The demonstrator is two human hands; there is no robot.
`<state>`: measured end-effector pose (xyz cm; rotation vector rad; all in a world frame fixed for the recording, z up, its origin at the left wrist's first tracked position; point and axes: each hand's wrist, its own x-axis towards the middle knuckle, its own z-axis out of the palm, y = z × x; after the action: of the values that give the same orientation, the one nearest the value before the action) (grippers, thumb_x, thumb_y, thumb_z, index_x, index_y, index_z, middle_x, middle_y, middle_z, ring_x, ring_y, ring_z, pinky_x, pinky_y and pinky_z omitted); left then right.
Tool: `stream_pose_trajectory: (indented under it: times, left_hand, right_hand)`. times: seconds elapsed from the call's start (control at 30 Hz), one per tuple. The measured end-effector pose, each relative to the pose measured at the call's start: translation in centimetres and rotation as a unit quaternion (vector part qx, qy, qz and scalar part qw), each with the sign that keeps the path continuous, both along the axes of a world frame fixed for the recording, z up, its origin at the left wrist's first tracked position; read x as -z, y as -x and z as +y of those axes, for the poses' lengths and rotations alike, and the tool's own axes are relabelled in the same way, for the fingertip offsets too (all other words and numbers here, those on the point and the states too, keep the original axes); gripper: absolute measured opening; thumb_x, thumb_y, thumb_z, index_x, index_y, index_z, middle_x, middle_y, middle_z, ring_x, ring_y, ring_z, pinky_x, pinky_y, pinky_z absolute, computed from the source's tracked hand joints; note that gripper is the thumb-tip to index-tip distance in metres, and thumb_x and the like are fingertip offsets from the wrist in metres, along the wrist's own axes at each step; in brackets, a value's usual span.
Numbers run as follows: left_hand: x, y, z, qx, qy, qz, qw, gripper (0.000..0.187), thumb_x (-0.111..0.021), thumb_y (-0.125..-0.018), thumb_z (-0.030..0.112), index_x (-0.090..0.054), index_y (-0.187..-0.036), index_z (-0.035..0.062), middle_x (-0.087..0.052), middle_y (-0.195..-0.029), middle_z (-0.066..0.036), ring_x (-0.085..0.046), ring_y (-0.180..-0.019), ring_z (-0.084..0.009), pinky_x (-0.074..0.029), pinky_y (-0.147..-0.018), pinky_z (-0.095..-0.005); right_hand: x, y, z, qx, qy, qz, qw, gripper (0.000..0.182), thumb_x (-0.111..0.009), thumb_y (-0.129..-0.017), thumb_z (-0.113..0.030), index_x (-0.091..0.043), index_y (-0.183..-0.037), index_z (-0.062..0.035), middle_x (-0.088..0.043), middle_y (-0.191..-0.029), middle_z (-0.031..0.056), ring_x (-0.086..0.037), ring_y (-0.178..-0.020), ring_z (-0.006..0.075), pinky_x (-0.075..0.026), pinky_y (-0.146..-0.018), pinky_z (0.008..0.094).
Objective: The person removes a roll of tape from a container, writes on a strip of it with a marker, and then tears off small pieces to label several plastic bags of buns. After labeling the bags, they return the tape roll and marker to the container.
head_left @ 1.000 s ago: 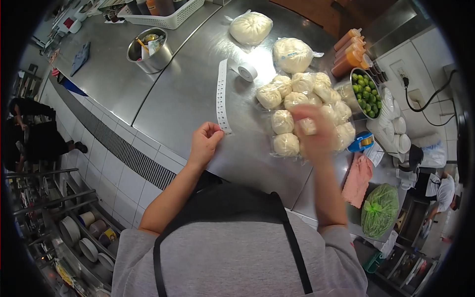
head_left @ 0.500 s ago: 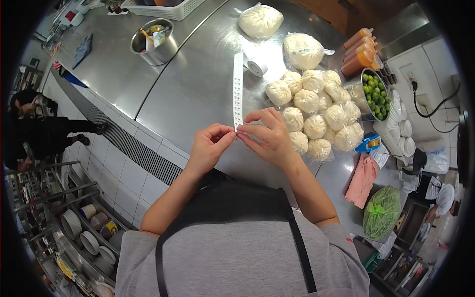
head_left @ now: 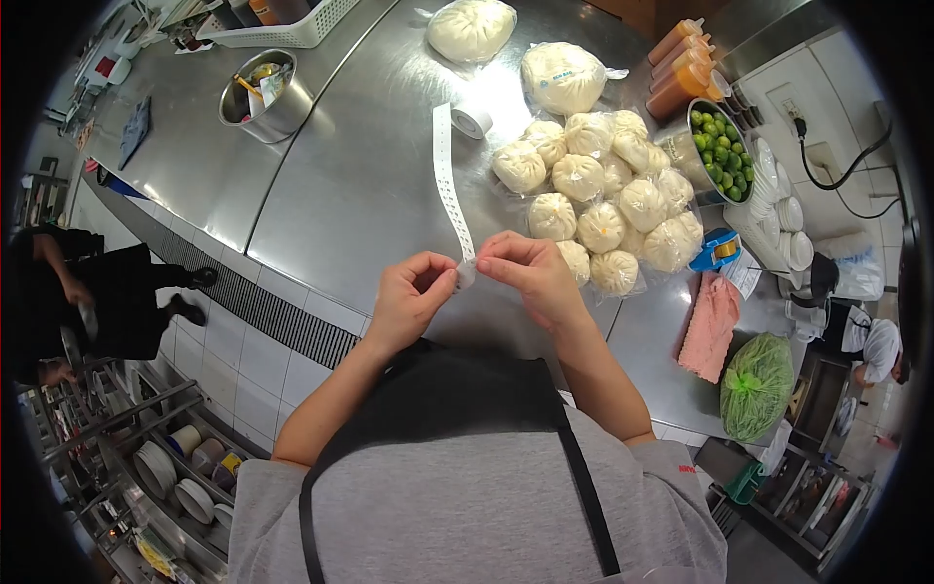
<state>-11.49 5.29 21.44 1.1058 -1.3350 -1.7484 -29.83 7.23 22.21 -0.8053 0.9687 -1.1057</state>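
A long white strip of printed labels [head_left: 445, 175] runs down the steel counter toward me, its near end curling up between my hands. My left hand [head_left: 413, 300] is closed, thumb and forefinger pinching that near end. My right hand [head_left: 540, 282] pinches at the right edge of the same end; whether a single label is loose between the fingertips is too small to tell. By the strip's far end lies a white label roll [head_left: 473, 122]. Several plastic-wrapped buns [head_left: 579, 178] are grouped just beyond my right hand.
Two larger bagged dough-like pieces [head_left: 564, 78] sit behind the buns. On the right are sauce bottles [head_left: 684, 83], a bowl of green limes [head_left: 720, 156], a blue tape dispenser [head_left: 717, 250], a pink cloth [head_left: 710, 326] and bagged greens [head_left: 757, 384]. A metal container [head_left: 282, 115] stands left. Another person [head_left: 107, 302] is at far left.
The near end of the label strip has curled up and bent toward me, and both hands have come slightly nearer my body. My right hand's raised fingers have folded in. The view has shifted a little.
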Motion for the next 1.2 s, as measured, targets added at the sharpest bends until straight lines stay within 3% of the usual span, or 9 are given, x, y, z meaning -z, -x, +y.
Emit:
stream_pose_trajectory:
  times: [0.1,0.17,0.4,0.47,0.57,0.67,0.9,0.97,1.2]
  left_hand:
    - [-1.4,0.5,-0.2,-0.02,-0.134,0.121,0.983,0.017,-0.055,-0.088,0.013,-0.061,-0.084,-0.002,-0.061,-0.073,-0.001,-0.055,-0.066,-0.0057,-0.044,-0.062,-0.0194]
    - [0.2,-0.2,-1.0,0.009,-0.132,0.131,0.982,0.02,-0.054,-0.089,0.015,-0.062,-0.083,-0.0023,-0.062,-0.073,-0.002,-0.055,-0.066,-0.006,-0.044,-0.062,-0.0195]
    - [1.2,0.3,-0.7,0.015,-0.084,0.03,0.996,0.024,-0.052,-0.09,0.018,-0.062,-0.088,-0.0033,-0.064,-0.077,-0.007,-0.061,-0.068,-0.0119,-0.049,-0.066,-0.0256]
    - [1.4,0.1,-0.8,0.012,-0.084,0.036,0.996,0.024,-0.052,-0.09,0.018,-0.062,-0.088,-0.0034,-0.064,-0.078,-0.008,-0.061,-0.068,-0.0121,-0.049,-0.067,-0.0258]
    - [1.6,-0.1,-0.7,0.008,-0.085,0.037,0.996,0.024,-0.053,-0.09,0.018,-0.062,-0.088,-0.0037,-0.064,-0.079,-0.008,-0.061,-0.069,-0.0123,-0.049,-0.068,-0.0262]
    - [1.1,0.3,-0.7,-0.005,-0.089,0.045,0.995,0.024,-0.054,-0.09,0.018,-0.063,-0.086,-0.0041,-0.063,-0.076,-0.006,-0.058,-0.068,-0.01,-0.047,-0.068,-0.024]
    - [0.4,0.2,-0.8,-0.013,-0.088,0.066,0.994,0.025,-0.055,-0.089,0.019,-0.064,-0.085,-0.0042,-0.064,-0.077,-0.005,-0.057,-0.071,-0.0082,-0.046,-0.069,-0.0226]
    - [0.6,0.2,-0.9,-0.005,-0.088,0.078,0.993,0.024,-0.056,-0.089,0.019,-0.064,-0.087,-0.0039,-0.064,-0.078,-0.006,-0.058,-0.072,-0.009,-0.047,-0.069,-0.0233]
    - [-2.3,-0.8,-0.3,0.002,-0.218,0.168,0.961,0.02,-0.057,-0.087,0.011,-0.057,-0.101,-0.0023,-0.065,-0.086,-0.01,-0.064,-0.076,-0.0156,-0.053,-0.067,-0.0283]
  right_hand:
    - [-0.6,-0.5,0.5,0.013,0.038,0.143,0.989,0.007,-0.068,-0.075,-0.008,-0.067,-0.081,-0.0036,-0.058,-0.086,0.0019,-0.054,-0.077,0.01,-0.042,-0.066,0.0223]
    - [-1.3,-0.9,0.6,0.038,0.279,0.34,0.897,0.007,-0.067,-0.073,-0.001,-0.067,-0.08,-0.0025,-0.058,-0.086,0.0047,-0.056,-0.077,0.0135,-0.044,-0.065,0.0244]
    - [-1.2,0.2,1.6,0.054,0.235,0.325,0.914,0.007,-0.069,-0.07,-0.006,-0.065,-0.076,-0.0062,-0.057,-0.085,0.0061,-0.056,-0.08,0.0197,-0.046,-0.069,0.0285]
    - [-0.5,2.3,1.4,0.286,0.228,0.542,0.757,0.005,-0.068,-0.069,-0.007,-0.063,-0.072,-0.0053,-0.056,-0.088,0.0059,-0.055,-0.08,0.0214,-0.044,-0.07,0.0317]
    - [1.0,5.3,1.1,0.256,0.223,0.719,0.607,0.005,-0.066,-0.068,-0.007,-0.062,-0.07,-0.0051,-0.054,-0.089,0.0054,-0.053,-0.078,0.0227,-0.042,-0.069,0.035]
    - [2.3,5.1,0.9,0.209,0.229,0.75,0.584,0.006,-0.065,-0.067,-0.007,-0.062,-0.072,-0.005,-0.053,-0.092,0.0054,-0.052,-0.077,0.0232,-0.04,-0.069,0.0364]
    - [-1.0,2.0,1.6,0.202,0.26,0.626,0.707,0.012,-0.065,-0.067,-0.005,-0.064,-0.079,-0.0064,-0.055,-0.086,0.0069,-0.054,-0.078,0.024,-0.043,-0.069,0.035]
    - [-2.7,0.1,1.4,0.121,0.311,0.442,0.832,0.015,-0.067,-0.068,-0.003,-0.064,-0.082,-0.0076,-0.055,-0.084,0.0069,-0.055,-0.077,0.0236,-0.044,-0.067,0.0327]
    - [-1.6,-1.5,1.4,0.051,0.368,0.415,0.83,0.02,-0.069,-0.067,-0.003,-0.065,-0.086,-0.0088,-0.056,-0.085,0.0054,-0.054,-0.075,0.022,-0.044,-0.065,0.032]
